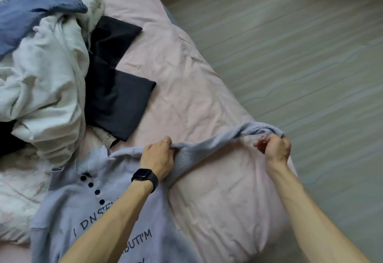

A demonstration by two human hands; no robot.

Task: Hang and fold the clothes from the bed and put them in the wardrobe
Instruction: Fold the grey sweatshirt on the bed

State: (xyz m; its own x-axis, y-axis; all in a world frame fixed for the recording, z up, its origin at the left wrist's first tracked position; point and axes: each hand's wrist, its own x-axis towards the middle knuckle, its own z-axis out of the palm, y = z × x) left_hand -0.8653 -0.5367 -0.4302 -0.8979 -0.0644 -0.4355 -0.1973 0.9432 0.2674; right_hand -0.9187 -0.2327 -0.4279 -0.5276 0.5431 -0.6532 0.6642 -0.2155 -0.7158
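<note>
Head view: lilac sweater point(78, 211) flat on pink bed point(186, 76), sleeve stretched out rightward. Left hand point(158, 155) grips sleeve near shoulder; right hand point(275, 146) clenched round cuff end. Clothes pile point(45, 72), dark folded garments point(118, 93) beyond, upper left.

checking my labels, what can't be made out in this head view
Head view:
Sweater print: the left forearm covers its middle, and the bottom edge cuts off its end.
Sleeve cuff: bunched inside the right hand.
Beige garment: mostly under the dark folded clothes.
Wardrobe: out of frame.
</note>
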